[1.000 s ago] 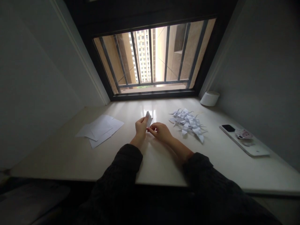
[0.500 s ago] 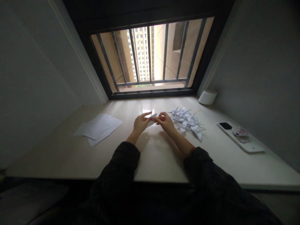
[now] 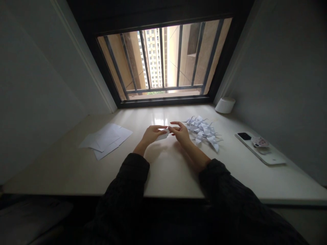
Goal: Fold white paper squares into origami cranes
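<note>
A small folded piece of white paper (image 3: pixel 163 135) sits between my hands, a little above the stone ledge. My left hand (image 3: pixel 152 133) grips its left end between thumb and fingers. My right hand (image 3: pixel 181 132) is just to its right, with fingers parted around the paper's right tip. I cannot tell whether those fingertips touch it. To the right of my right hand lies a heap of several white origami cranes (image 3: pixel 203 132). Loose white paper sheets (image 3: pixel 104 141) lie to the left of my left hand.
The pale stone ledge (image 3: pixel 168 173) ends at walls on both sides and a barred window (image 3: pixel 163 61) at the back. A white phone (image 3: pixel 259 149) with a round sticker lies at right. A white cylindrical container (image 3: pixel 225 105) stands in the far right corner.
My right hand has opened slightly and drawn back from the paper. My left hand has turned and moved a little left, keeping hold of the folded paper.
</note>
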Motion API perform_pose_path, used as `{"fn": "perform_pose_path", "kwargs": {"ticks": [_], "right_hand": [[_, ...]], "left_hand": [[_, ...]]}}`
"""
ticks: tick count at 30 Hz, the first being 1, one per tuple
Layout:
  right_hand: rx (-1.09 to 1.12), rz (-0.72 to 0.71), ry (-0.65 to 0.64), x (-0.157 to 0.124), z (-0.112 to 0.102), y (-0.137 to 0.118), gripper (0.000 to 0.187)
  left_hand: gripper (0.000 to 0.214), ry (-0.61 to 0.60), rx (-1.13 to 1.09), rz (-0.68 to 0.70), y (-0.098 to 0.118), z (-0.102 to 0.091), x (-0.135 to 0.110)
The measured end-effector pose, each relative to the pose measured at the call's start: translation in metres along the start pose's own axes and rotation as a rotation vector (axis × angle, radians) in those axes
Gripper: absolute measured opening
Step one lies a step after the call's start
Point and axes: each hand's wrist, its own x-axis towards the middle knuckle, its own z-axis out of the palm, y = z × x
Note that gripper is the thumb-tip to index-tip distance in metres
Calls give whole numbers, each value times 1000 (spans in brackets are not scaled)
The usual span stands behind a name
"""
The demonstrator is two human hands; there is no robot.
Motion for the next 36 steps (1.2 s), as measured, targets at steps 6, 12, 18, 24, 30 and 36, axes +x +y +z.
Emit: {"fn": "perform_pose_path", "kwargs": {"ticks": [6,12,18,24,30,36], "right_hand": [[-18,-42,78,3,-2,0,40],[46,-69,204,6,-7,-6,40],[61,-120,230,5,-4,-12,41],[121,-184,287,8,-3,-8,39],[91,-152,242,8,-3,-4,50],[-51,-148,46,7,-5,-6,64]], "left_hand": [[54,-85,-61,-70,-4,2,2],[58,-44,-36,-112,-5,-1,3],[65,43,-37,-69,-1,3,4],[60,103,-16,-90,-5,2,2],[58,118,-22,-103,-7,-5,-4],[58,171,-25,-79,-8,-15,2]]}}
